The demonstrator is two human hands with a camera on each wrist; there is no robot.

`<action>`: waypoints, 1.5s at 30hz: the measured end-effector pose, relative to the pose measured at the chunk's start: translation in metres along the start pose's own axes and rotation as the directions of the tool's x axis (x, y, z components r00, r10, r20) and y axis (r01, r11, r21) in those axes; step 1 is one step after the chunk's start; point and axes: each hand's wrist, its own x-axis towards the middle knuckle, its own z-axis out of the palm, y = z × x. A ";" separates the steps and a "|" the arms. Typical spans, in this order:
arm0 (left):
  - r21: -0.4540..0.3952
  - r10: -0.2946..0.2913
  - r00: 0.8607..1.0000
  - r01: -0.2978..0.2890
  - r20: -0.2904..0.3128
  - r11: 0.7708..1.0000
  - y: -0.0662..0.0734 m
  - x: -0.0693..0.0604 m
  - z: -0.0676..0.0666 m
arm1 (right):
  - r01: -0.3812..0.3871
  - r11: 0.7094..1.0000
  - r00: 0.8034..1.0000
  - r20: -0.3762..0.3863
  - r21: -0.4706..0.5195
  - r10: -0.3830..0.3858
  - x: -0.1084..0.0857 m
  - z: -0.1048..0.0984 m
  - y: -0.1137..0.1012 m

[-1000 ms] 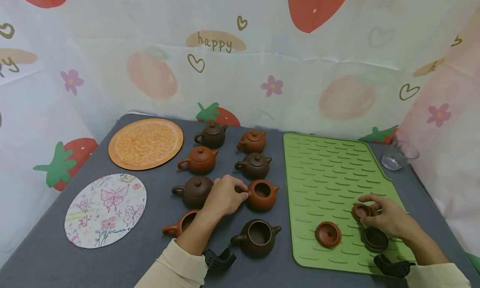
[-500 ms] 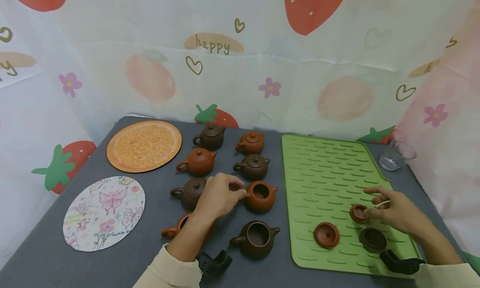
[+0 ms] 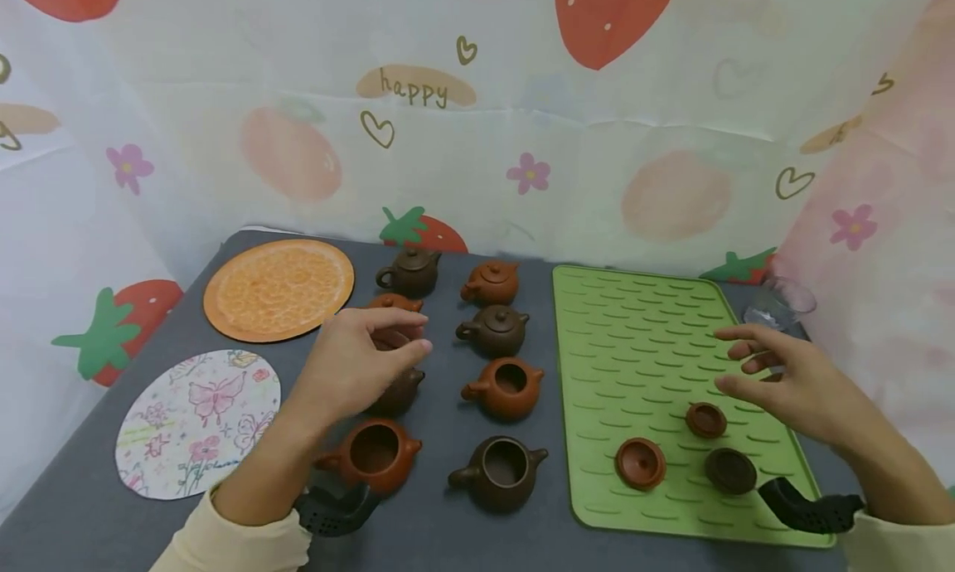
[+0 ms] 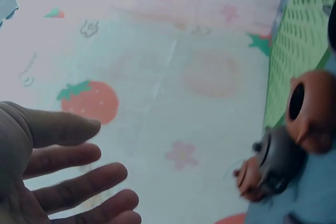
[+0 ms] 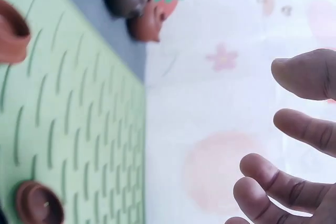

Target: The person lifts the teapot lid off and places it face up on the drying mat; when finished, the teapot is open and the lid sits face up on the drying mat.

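Note:
My left hand (image 3: 361,361) is raised over the left row of teapots, fingers loosely bent and holding nothing. It partly hides a dark brown teapot (image 3: 395,396) and a reddish one (image 3: 395,302). Nearer the front are three lidless teapots: an orange-brown teapot (image 3: 515,402), a dark brown teapot (image 3: 494,496) and a reddish teapot (image 3: 388,477). Over the green mat (image 3: 627,348) hovers my right hand (image 3: 794,381), its fingers apart with nothing in them. Below it lie a small reddish lid (image 3: 705,420), a dark lid (image 3: 730,471) and a wider reddish lid (image 3: 641,463).
Lidded teapots stand farther back, among them a dark teapot (image 3: 492,332) and an orange-brown teapot (image 3: 490,283). An orange round mat (image 3: 279,290) and a butterfly-patterned round mat (image 3: 197,423) lie at left. A clear glass cup (image 3: 779,302) is at the back right.
My left hand has left the orange-brown teapot's handle and moved up and left. The right hand has let go of the small reddish lid and lifted away from it.

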 end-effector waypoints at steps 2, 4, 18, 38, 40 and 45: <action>-0.012 -0.005 1.000 0.005 -0.017 1.000 -0.001 -0.002 -0.010 | 0.029 1.000 0.999 -0.019 0.008 -0.029 0.001 -0.001 -0.008; -0.036 -0.007 0.999 0.005 -0.032 0.999 -0.003 -0.003 -0.017 | 0.055 0.998 0.998 -0.037 0.011 -0.055 0.002 -0.002 -0.016; -0.119 0.086 0.990 -0.099 -0.112 0.988 -0.035 -0.013 -0.044 | 0.230 0.973 0.968 -0.106 0.019 -0.227 0.011 0.003 -0.069; -0.310 0.082 0.997 -0.076 0.005 0.948 -0.113 -0.012 -0.043 | 0.377 0.924 0.924 -0.091 0.070 -0.370 0.028 0.013 -0.116; -0.302 0.075 0.997 -0.065 0.020 0.951 -0.121 -0.010 -0.041 | 0.379 0.922 0.925 -0.079 0.084 -0.373 0.034 0.015 -0.120; -0.286 0.045 0.995 -0.019 0.087 0.958 -0.139 -0.005 -0.038 | 0.377 0.914 0.926 -0.027 0.152 -0.377 0.050 0.024 -0.128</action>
